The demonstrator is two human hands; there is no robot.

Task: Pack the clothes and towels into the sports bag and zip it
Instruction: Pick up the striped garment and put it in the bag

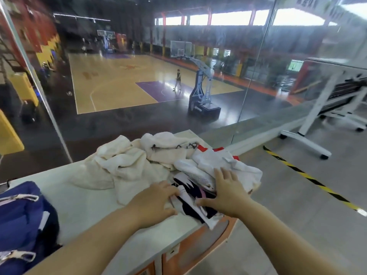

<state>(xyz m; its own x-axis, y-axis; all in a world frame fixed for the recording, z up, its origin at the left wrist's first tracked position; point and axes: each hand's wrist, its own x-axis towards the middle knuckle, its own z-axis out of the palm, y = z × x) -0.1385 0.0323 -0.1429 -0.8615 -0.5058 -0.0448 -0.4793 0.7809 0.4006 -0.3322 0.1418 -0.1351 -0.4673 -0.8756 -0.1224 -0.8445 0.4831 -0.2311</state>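
Nearest to the camera, the blue fabric sports bag with white strap loops (pixel 21 221) lies at the left edge of the white table (pixel 83 201), well apart from both hands and on the side of the left arm.

Further out, the left hand (pixel 154 201) rests flat and open on the near edge of a dark navy and white garment (pixel 195 197), fingers spread, gripping nothing. The right hand (pixel 228 192) is also open, palm down, on the same garment and touching the white mesh jersey with red trim (pixel 218 163) just beyond it. The dark garment lies between the two hands, its long axis running from the far left toward the near right corner of the table.

Beyond the hands, crumpled cream towels (pixel 127 163) are heaped across the middle of the table.

I judge that the next move needs the clothes gathered and carried left to the bag, so the left hand is nearer to it.
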